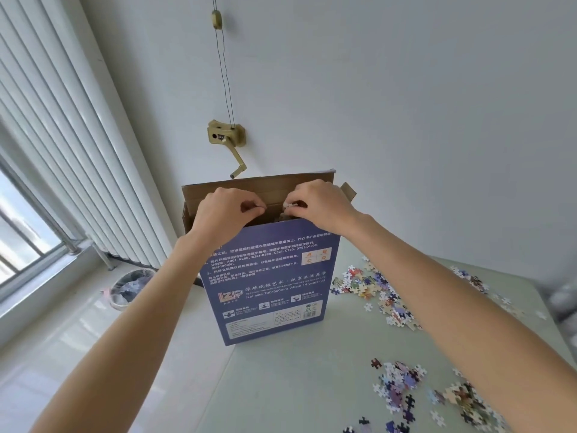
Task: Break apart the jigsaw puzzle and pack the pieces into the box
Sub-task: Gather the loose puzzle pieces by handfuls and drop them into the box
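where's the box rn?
Head view, centre: the box stands upright on the table, top open, both hands at its opening; loose puzzle pieces lie to its right.

Lighting: bright, even daylight, entering from the window [22, 232] at left; pane washed out to near white. Glare: pale reflections on the glossy floor [93, 332] below the window. Shadows: soft and faint; the wall [406, 89] grades from light at left to a greyer tone at right. Distortion: strong wide-angle stretch; the blinds [62, 135] fan outward, and both forearms swell toward the lower corners. Focus: centre fairly sharp, with print on the box [268, 276] partly legible; puzzle pieces [402, 389] near the lower right edge soften; far right edge blurred.
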Available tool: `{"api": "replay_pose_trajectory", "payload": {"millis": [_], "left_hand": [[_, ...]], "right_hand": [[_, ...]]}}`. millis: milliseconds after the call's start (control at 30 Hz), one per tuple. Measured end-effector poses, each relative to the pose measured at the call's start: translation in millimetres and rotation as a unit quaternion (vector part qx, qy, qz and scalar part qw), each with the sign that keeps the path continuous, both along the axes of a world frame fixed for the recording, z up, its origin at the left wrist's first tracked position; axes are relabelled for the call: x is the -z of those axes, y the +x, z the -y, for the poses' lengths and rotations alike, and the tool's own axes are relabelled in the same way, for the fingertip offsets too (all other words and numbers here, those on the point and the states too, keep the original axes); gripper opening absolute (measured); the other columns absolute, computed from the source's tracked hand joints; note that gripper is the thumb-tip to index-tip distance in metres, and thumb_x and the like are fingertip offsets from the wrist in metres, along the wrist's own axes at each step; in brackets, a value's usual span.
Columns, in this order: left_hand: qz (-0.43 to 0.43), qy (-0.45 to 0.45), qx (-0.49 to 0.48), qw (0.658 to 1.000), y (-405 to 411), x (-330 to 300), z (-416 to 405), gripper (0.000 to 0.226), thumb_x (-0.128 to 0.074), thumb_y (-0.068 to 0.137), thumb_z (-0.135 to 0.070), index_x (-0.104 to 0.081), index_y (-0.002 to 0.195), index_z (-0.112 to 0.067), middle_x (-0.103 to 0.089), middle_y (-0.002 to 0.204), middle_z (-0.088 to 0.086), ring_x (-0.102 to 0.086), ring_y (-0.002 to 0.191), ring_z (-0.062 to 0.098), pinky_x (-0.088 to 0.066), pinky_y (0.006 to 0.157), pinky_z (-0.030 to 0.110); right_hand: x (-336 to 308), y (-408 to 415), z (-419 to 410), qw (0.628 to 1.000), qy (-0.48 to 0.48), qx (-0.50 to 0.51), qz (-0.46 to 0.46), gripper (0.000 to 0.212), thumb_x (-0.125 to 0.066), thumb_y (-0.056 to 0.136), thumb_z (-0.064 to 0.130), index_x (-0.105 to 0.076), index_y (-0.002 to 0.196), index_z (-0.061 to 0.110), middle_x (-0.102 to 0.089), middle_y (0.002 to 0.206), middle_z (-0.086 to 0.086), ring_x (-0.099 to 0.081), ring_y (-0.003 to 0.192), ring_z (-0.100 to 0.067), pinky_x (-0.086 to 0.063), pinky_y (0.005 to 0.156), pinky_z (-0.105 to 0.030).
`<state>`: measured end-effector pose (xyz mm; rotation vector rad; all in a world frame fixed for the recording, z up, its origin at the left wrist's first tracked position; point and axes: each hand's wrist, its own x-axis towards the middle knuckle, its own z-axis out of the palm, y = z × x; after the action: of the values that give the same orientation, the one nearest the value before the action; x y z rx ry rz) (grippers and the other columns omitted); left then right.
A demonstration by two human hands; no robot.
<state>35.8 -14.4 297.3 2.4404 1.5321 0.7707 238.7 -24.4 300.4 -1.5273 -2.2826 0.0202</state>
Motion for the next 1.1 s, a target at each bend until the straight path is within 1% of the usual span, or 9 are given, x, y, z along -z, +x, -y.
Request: {"api": "replay_pose_trajectory", "payload": {"millis": [100, 200, 367, 467, 567, 700, 833, 967, 1100], "left_hand": [[0.006, 0.013, 0.021, 1.000, 2.2, 0.2, 3.6, 0.012, -0.061, 0.088, -0.036, -0.070, 0.095, -0.033, -0.066, 0.080, -0.015, -0.060, 0.075, 0.005, -0.051, 0.074, 0.029], [0.036, 0.071, 0.042, 0.996, 4.4, 4.5, 12.3, 0.011, -0.062, 0.087, -0.032, -0.070, 0.096, -0.031, -0.064, 0.074, -0.018, -0.055, 0.065, -0.004, -0.051, 0.068, 0.024], [0.004, 0.238, 0.049, 0.970, 7.9, 11.2, 24.5, 0.013, -0.059, 0.090, -0.024, -0.070, 0.097, -0.026, -0.068, 0.080, -0.012, -0.061, 0.074, 0.008, -0.047, 0.055, 0.023], [0.050, 0.324, 0.074, 0.942, 13.2, 17.1, 42.0, 0.016, -0.057, 0.090, -0.020, -0.071, 0.098, -0.020, -0.070, 0.083, -0.008, -0.063, 0.079, 0.011, -0.049, 0.053, 0.023], [0.102, 0.332, 0.116, 0.931, 28.4, 36.9, 72.9, 0.017, -0.056, 0.090, -0.018, -0.072, 0.096, -0.016, -0.071, 0.081, -0.005, -0.064, 0.077, 0.010, -0.049, 0.054, 0.020], [0.142, 0.192, 0.173, 0.956, 61.1, 99.5, 121.1, 0.016, -0.058, 0.087, -0.017, -0.071, 0.097, -0.018, -0.070, 0.082, -0.008, -0.064, 0.075, 0.010, -0.052, 0.056, 0.024], [0.080, -0.055, 0.189, 0.977, 90.1, 174.9, 156.3, 0.025, -0.057, 0.086, -0.025, -0.064, 0.111, -0.028, -0.067, 0.093, -0.014, -0.061, 0.086, 0.007, -0.055, 0.069, 0.032], [-0.036, -0.240, 0.166, 0.956, 111.7, 243.2, 175.8, 0.043, -0.059, 0.087, -0.030, -0.049, 0.129, -0.033, -0.060, 0.117, -0.008, -0.057, 0.099, 0.009, -0.050, 0.085, 0.030], [-0.088, -0.315, 0.153, 0.932, 135.5, 284.1, 185.5, 0.058, -0.059, 0.088, -0.032, -0.035, 0.141, -0.029, -0.046, 0.138, 0.001, -0.048, 0.120, 0.019, -0.043, 0.099, 0.034]], "right_hand": [[1.3, 0.2, 1.5, 1.000, 0.012, 0.016, -0.017, 0.018, -0.064, 0.084, 0.036, -0.069, 0.096, 0.023, -0.065, 0.092, 0.006, -0.058, 0.084, -0.015, -0.035, 0.064, -0.027], [0.3, -0.6, 6.3, 0.995, 0.028, 0.023, -0.091, 0.008, -0.069, 0.080, 0.027, -0.068, 0.085, 0.021, -0.066, 0.082, 0.007, -0.059, 0.077, -0.012, -0.046, 0.066, -0.033], [-4.4, -2.3, 24.3, 0.987, 0.069, 0.016, -0.144, 0.016, -0.064, 0.086, 0.032, -0.072, 0.093, 0.021, -0.071, 0.085, 0.008, -0.062, 0.076, -0.006, -0.053, 0.070, -0.035], [10.1, 6.0, 61.7, 0.974, 0.150, 0.043, -0.162, 0.020, -0.060, 0.089, 0.031, -0.069, 0.103, 0.019, -0.071, 0.088, 0.007, -0.064, 0.076, -0.006, -0.054, 0.068, -0.027], [54.0, 23.3, 115.4, 0.964, 0.185, 0.096, -0.164, 0.024, -0.054, 0.091, 0.028, -0.068, 0.104, 0.014, -0.072, 0.088, 0.003, -0.065, 0.075, -0.011, -0.051, 0.063, -0.021], [143.1, 55.9, 191.4, 0.964, 0.060, 0.215, -0.144, 0.014, -0.060, 0.088, 0.015, -0.066, 0.101, 0.012, -0.070, 0.087, 0.000, -0.065, 0.076, -0.019, -0.055, 0.061, -0.034], [212.4, 82.4, 260.8, 0.933, -0.139, 0.306, -0.126, 0.031, -0.056, 0.092, 0.019, -0.058, 0.122, 0.012, -0.063, 0.117, -0.002, -0.056, 0.110, -0.021, -0.045, 0.089, -0.030], [257.8, 107.2, 305.1, 0.889, -0.252, 0.358, -0.136, 0.042, -0.053, 0.093, 0.021, -0.047, 0.133, 0.011, -0.048, 0.137, -0.004, -0.038, 0.130, -0.022, -0.028, 0.107, -0.031], [286.0, 138.5, 309.9, 0.881, -0.273, 0.365, -0.127, 0.049, -0.057, 0.090, 0.018, -0.042, 0.136, 0.010, -0.042, 0.142, -0.007, -0.035, 0.132, -0.023, -0.027, 0.111, -0.035]]}}
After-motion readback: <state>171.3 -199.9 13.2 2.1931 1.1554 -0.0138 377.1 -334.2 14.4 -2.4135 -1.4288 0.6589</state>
